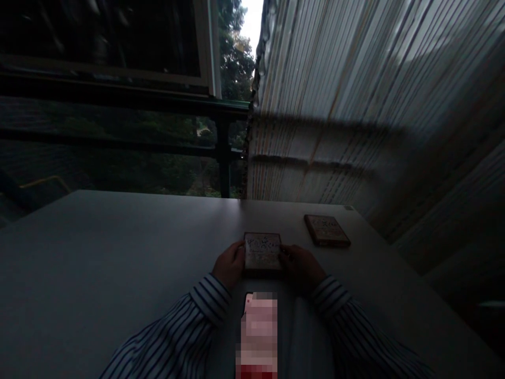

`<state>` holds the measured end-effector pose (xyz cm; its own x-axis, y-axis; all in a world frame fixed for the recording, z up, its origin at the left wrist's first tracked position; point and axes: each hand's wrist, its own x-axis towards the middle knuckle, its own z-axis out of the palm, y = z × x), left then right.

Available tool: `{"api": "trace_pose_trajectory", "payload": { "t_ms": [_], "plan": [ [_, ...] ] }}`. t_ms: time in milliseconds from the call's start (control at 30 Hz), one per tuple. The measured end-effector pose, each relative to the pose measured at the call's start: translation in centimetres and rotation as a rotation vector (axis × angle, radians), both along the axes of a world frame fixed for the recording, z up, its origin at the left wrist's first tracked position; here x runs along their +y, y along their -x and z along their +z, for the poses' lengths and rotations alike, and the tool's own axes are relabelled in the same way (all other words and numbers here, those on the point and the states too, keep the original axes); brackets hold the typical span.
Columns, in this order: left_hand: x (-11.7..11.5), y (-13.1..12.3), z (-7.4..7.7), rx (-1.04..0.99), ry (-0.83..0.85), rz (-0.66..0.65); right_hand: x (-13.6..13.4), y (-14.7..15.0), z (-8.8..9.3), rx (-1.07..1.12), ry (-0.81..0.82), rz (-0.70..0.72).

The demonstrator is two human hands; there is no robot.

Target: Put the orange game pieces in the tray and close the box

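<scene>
A flat square box [262, 252] with dark edges and a printed, light top is held between both hands above the white table. My left hand [232, 265] grips its left edge, fingers closed on it. On the opposite edge, my right hand [303, 266] holds the box with the thumb and fingers pressed against it. A second, similar box [326, 230] lies on the table to the right, touched by neither hand. Below the held box is a lit phone [259, 331], its screen pixelated.
The white table [130, 252] spans the view. Behind it are a railing [223, 152], a dark-paned window and trees. A striped curtain [315, 105] hangs at the back right. A small label [349, 208] sits at the table's back right corner.
</scene>
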<state>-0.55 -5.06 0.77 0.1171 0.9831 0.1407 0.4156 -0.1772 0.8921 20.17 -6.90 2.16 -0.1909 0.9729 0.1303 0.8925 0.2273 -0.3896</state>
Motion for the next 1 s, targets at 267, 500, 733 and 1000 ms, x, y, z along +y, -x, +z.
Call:
{"api": "trace_pose_trajectory", "payload": {
  "t_ms": [267, 500, 733, 1000],
  "plan": [
    [0.6, 0.1, 0.1, -0.276, 0.113, -0.044, 0.0, 0.0, 0.0, -0.034, -0.004, 0.031],
    [0.8, -0.1, -0.2, -0.619, 0.317, 0.036, 0.2, -0.1, -0.2, -0.019, -0.016, 0.043],
    [0.8, -0.6, 0.2, -0.711, 0.440, 0.110, 0.1, -0.1, 0.0, -0.044, 0.010, 0.023],
    [0.4, -0.9, 1.2, -0.671, 0.474, 0.133, 0.2, -0.1, -0.1, -0.034, 0.008, 0.023]
  ]
}}
